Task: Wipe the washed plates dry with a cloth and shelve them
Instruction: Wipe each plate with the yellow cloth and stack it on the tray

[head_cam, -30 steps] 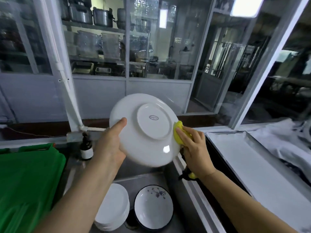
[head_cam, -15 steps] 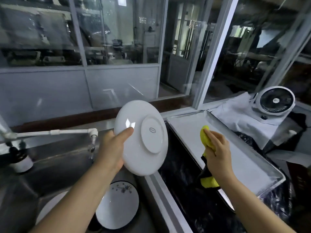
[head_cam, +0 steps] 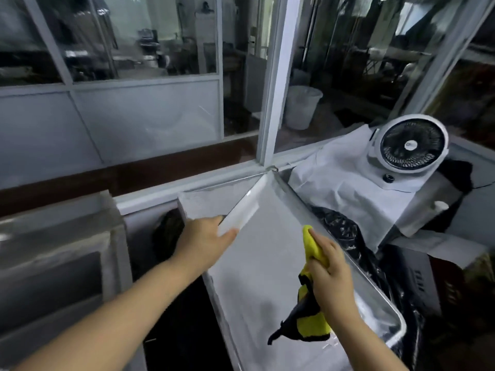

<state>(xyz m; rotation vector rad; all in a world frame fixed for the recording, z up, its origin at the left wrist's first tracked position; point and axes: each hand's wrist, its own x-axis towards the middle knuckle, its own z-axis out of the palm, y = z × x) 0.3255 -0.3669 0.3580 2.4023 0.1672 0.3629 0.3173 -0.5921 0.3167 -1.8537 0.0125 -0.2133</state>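
The left hand [head_cam: 206,241] is gripping the white plate [head_cam: 239,211] over the tray [head_cam: 267,263]; the right hand [head_cam: 330,277] is squeezing the yellow cloth [head_cam: 313,247] above it.

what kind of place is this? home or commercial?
Probably a commercial kitchen's dish area. The left hand holds a white plate over a large metal tray, the right hand grips a yellow cloth, and glass partitions enclose the workspace.

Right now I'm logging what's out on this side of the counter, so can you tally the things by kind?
Plates: 1, the white plate held edge-on by the left hand
Cloths: 1, the yellow cloth gripped by the right hand
Trays: 1, the metal tray
Fans: 1, the white fan
Total: 4
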